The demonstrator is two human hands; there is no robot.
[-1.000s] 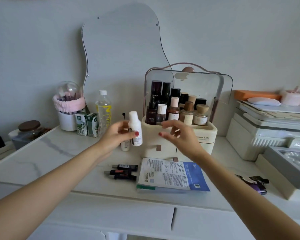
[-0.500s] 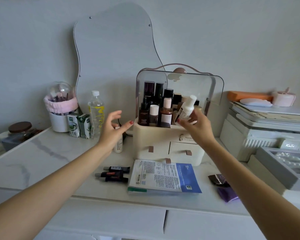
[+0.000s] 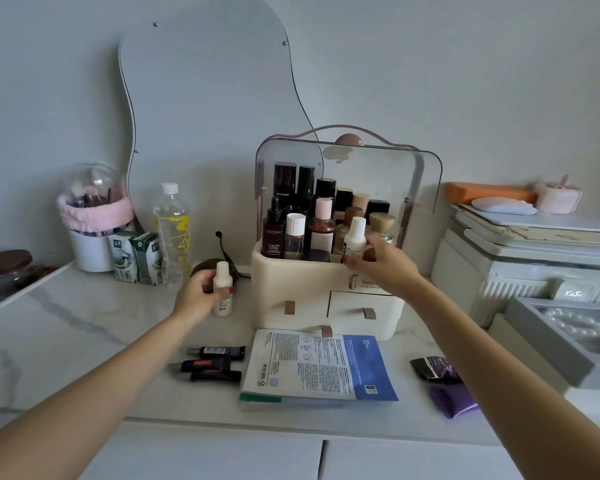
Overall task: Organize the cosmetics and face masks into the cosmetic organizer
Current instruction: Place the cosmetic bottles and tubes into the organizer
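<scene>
Two white bottles are in hand at once. R hand (image 3: 383,263): fingers (image 3: 352,260) clamped on a white bottle (image 3: 354,239) w/ white cap, lowered into the front-right of the organizer (image 3: 326,271) top tray, just beside the wooden-capped jars. L hand (image 3: 196,296): fingers (image 3: 228,291) closed around a second small white bottle (image 3: 222,289) standing on the bench (image 3: 84,323), left of the organizer.

Step in hand (judged): seat the R bottle upright in the open slot. Do it well by keeping it vertical, base first, clear of the pink-capped bottle (image 3: 323,225) just left of the fingertips; let go only once the base is down, so neighbours aren't tipped. Then bring the L bottle across; free slots look scarce, so pick the gap first.

Counts, approx. where packed:
- White bottles in hand: 2.
- Bottles/jars already in the tray: about 11; back rows partly hidden.
- Dark tubes (image 3: 215,363) lying on the bench, below the L fingers: 3.
- Face-mask packs (image 3: 317,370): a stack near the bench edge, below the R fingers; count cannot be told.
- Drawer tabs seen on the organizer front: 3.
- Dark and purple sachets (image 3: 444,379), right of the masks: 2.
</scene>
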